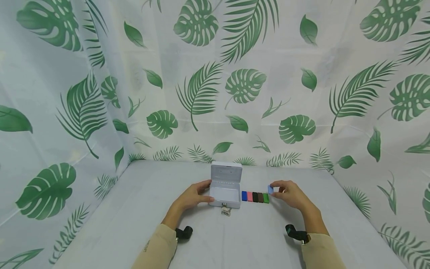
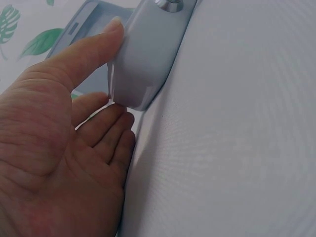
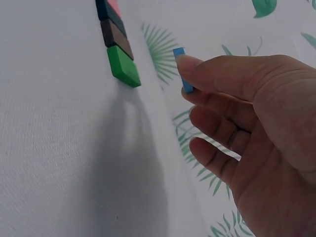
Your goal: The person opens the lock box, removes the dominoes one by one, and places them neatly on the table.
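A small pale grey metal box (image 1: 225,194) stands with its lid (image 1: 226,174) raised, and keys (image 1: 226,211) hang from the lock at its front. At the box's left side rests my left hand (image 1: 192,195), its thumb against the rim near the front corner and its fingers extended along that side. My right hand (image 1: 291,193) pinches a small light blue block (image 3: 185,74) between thumb and index finger, above the table. Just left of that block lies a row of small blocks, with the green block (image 1: 266,198) at its right end.
The row continues leftward with a brown block (image 1: 260,197), a black block (image 1: 255,197), a pink block (image 1: 250,196) and a dark blue block (image 1: 244,196) close beside the box. A white cloth covers the table (image 1: 235,243). Leaf-patterned curtains (image 1: 208,93) hang behind and at both sides.
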A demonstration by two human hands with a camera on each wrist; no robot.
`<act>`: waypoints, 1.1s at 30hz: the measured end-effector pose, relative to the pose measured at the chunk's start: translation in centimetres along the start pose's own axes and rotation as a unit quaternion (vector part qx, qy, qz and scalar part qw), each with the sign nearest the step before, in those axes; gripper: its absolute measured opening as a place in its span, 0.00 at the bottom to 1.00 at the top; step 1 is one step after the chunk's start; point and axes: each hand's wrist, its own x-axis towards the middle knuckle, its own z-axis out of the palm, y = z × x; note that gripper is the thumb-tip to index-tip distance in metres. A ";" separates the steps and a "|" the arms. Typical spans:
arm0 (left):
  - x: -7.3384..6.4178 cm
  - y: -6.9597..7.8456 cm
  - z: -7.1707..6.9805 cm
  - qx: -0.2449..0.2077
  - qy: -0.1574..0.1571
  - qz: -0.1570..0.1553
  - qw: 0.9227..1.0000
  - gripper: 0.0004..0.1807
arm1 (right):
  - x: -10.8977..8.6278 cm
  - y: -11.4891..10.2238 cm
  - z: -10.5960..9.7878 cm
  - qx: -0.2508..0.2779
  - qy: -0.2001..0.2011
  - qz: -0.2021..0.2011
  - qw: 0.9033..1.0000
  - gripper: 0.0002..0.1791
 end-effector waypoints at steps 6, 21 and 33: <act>-0.1 0.1 -0.1 -0.002 -0.001 0.000 1.000 0.46 | 0.0 0.2 0.1 -0.004 -0.018 0.014 1.000 0.20; -0.2 0.2 0.0 -0.004 -0.002 -0.002 1.000 0.46 | -0.2 0.4 0.2 -0.012 -0.037 0.046 0.998 0.21; -0.2 0.2 0.0 -0.003 0.000 -0.002 1.000 0.46 | -0.1 0.8 0.5 -0.015 -0.042 0.059 0.997 0.21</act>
